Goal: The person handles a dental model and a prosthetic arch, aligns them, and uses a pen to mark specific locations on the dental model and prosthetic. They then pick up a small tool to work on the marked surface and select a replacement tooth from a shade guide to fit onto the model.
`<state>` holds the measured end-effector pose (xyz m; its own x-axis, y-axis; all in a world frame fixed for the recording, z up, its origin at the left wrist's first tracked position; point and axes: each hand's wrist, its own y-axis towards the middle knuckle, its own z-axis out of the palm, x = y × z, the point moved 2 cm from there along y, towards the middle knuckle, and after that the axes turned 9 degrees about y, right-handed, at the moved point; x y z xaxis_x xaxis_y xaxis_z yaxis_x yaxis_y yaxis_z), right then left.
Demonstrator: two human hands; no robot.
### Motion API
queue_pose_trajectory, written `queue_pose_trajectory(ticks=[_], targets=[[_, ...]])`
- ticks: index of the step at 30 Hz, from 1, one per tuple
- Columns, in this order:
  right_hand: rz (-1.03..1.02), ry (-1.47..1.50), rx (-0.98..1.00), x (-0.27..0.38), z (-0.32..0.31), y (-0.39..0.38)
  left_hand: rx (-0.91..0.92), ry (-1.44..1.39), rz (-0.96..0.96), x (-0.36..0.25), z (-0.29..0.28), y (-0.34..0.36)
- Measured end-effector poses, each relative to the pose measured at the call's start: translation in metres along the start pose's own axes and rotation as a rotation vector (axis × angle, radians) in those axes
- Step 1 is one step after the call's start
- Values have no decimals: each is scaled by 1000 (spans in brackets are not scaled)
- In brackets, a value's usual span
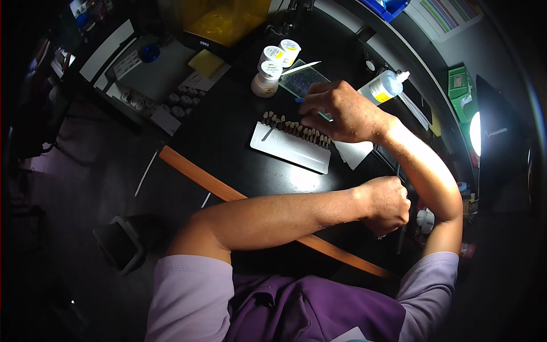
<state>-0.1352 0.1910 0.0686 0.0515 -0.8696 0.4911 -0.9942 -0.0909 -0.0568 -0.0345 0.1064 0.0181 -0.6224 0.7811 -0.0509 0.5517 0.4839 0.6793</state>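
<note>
My right hand (347, 111) hangs over the far part of the black bench, its fingers bent and thumb apart from them. The thumb is close above a tooth shade guide (290, 149), a white holder with a row of tooth-coloured tabs along its far side. By the fingers show narrow blue and teal edges, beside a glass slab (305, 78); whether the hand touches them is unclear. Nearer me, my left hand (384, 205) is closed in a fist, its fingers turned away. A small bit shows below it, too little to name.
Three white-lidded jars (266, 81) cluster left of the slab, beside a pale pointed stick (302, 68). A clear bottle (383, 88) lies behind my right hand. White paper (353, 153) sits beside the shade guide. A bright lamp (476, 134) glows at right; a wooden strip (199, 174) edges the bench.
</note>
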Motion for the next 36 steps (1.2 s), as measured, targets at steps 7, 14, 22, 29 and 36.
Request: queue_pose_trajectory(ticks=[7, 14, 22, 29, 36], targets=[[-131, 5, -55, 12, 38, 18, -4, 63, 79, -5, 1, 3], [-270, 10, 12, 1, 56, 35, -47, 26, 39, -3, 4, -3], [-194, 41, 33, -2, 46, 36, 59, 10, 76, -4, 2, 0], [-77, 12, 101, -7, 42, 36, 74, -7, 69, -5, 0, -1], [-158, 71, -78, -3, 28, 31, 137, -45, 65, -4, -2, -1]])
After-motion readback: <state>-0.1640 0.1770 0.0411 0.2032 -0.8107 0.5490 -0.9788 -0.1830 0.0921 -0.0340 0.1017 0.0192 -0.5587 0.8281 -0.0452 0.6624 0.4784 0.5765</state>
